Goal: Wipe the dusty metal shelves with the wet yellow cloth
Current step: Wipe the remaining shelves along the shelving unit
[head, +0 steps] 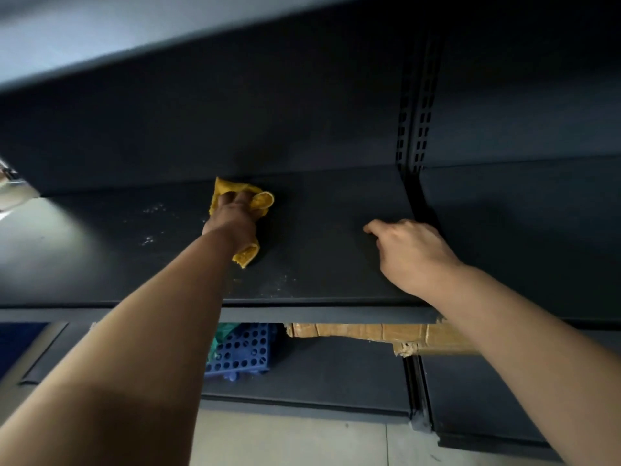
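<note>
I look down from the head camera onto a dark metal shelf (319,230). The cloth (259,200), yellow and bunched, lies on the shelf towards its back edge, where the shelf meets the back wall. My left hand (232,218) rests on top of it, the fingers (244,196) bent down into the fabric and gripping it against the shelf. One corner of the cloth pokes out beyond the fingertips, a rolled fold bulges just beside them, and another fold shows under the wrist. Pale dust specks (151,223) dot the shelf on the far side of the cloth from my right hand.

My right hand (411,255) sits on the shelf well apart from the cloth, its fingers loosely bent and holding nothing, the forefinger tip touching the metal. It lies near a slotted upright post (416,129) at the shelf's end. Under the shelf are a blue basket (242,351) and a taped cardboard box (369,333).
</note>
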